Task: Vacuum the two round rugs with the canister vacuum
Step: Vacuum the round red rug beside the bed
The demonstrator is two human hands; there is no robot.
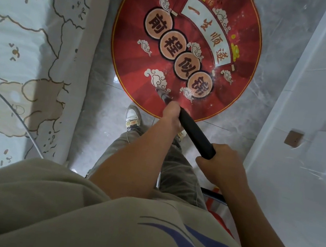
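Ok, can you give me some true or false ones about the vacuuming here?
1. The left hand and the right hand both hold the wand. True.
2. The rug is blue. False: it is red, with round badges and clouds on it.
3. The wand's tip is over the rug. True.
4. The right hand is nearer the rug than the left hand. False: the left hand is further forward, by the rug's near edge.
5. The bed is on the person's left. True.
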